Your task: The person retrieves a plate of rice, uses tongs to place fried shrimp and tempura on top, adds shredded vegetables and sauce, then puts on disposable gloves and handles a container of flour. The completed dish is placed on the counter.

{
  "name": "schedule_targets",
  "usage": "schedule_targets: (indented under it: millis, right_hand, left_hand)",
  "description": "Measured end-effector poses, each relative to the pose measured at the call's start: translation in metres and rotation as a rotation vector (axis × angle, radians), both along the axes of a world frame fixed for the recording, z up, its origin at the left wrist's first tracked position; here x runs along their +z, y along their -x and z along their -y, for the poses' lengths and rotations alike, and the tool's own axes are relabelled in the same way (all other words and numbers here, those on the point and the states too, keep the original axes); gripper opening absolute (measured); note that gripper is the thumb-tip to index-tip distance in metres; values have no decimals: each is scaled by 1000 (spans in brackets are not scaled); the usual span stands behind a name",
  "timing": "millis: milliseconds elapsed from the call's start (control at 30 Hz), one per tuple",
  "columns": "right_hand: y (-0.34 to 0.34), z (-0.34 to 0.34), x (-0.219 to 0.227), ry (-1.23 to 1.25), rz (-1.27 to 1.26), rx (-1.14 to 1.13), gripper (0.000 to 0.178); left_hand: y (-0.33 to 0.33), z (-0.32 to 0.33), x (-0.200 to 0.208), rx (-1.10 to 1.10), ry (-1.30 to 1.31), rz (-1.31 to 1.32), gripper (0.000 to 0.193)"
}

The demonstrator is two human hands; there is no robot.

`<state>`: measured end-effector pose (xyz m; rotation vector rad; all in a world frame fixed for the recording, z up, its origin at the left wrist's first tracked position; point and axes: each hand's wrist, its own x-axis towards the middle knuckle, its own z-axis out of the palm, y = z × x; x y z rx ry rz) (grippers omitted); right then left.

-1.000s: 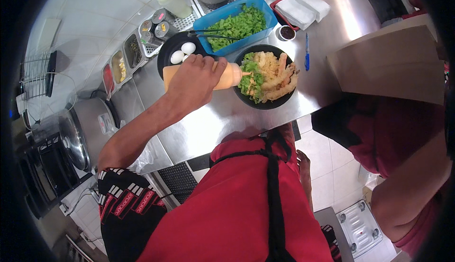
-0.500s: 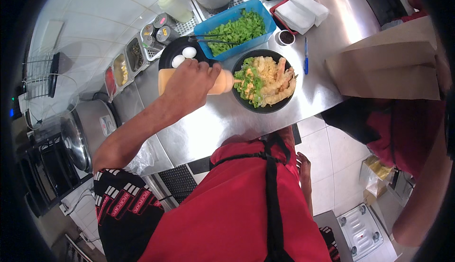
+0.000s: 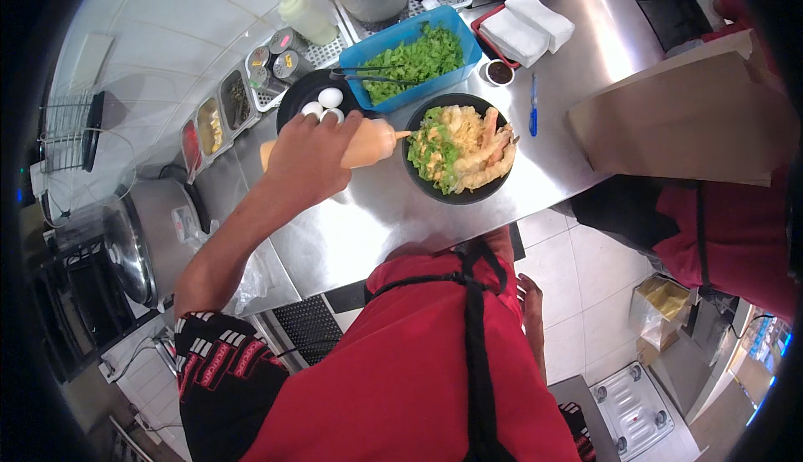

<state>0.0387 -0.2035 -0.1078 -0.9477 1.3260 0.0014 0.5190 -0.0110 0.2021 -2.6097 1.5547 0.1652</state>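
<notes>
My left hand (image 3: 311, 154) is closed round a squeeze bottle (image 3: 368, 143) of orange sauce, which lies tilted on its side. The bottle's nozzle points right, at the rim of a black bowl (image 3: 462, 198). Inside the bowl are chopped green lettuce (image 3: 432, 148) with orange sauce on it and golden battered fried pieces (image 3: 485, 161). Just beyond my left hand, white eggs (image 3: 330, 97) rest on a black dish (image 3: 294, 98). My right hand (image 3: 530, 296) hangs low by my side, below the counter edge, fingers loosely apart and holding nothing visible.
Behind the bowl stands a blue tub (image 3: 470, 59) of lettuce with tongs (image 3: 368, 70) across it. A dark sauce cup (image 3: 499, 72), blue pen (image 3: 534, 115) and napkins (image 3: 527, 25) lie to the right. A co-worker stands at the right beside a brown paper bag (image 3: 669, 119).
My left hand has drawn the bottle back to the left, so its nozzle now sits at the bowl's edge rather than over the lettuce. A third egg now shows.
</notes>
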Motion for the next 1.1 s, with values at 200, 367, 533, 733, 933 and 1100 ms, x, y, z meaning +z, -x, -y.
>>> schedule_targets:
  millis: [200, 367, 533, 733, 933, 1100]
  right_hand:
    - [3, 3, -1, 6, -11, 10, 51]
    - [-6, 17, 2, 2, -3, 18, 50]
    - [-20, 33, 13, 51, -27, 70, 47]
    - [-11, 45, 1, 61, -14, 52, 45]
    - [10, 52, -34, 16, 51, 24, 38]
    - [15, 43, -41, 47, 146, -85, 40]
  left_hand:
    - [17, -23, -8, 268, 261, -305, 70]
    - [35, -32, -24, 420, 702, -508, 76]
    - [13, -44, -8, 660, 1293, -520, 67]
    - [-82, -45, 7, 703, 1581, -316, 68]
    - [-161, 12, -53, 752, 1254, -32, 83]
    - [-185, 45, -113, 661, 1317, -334, 81]
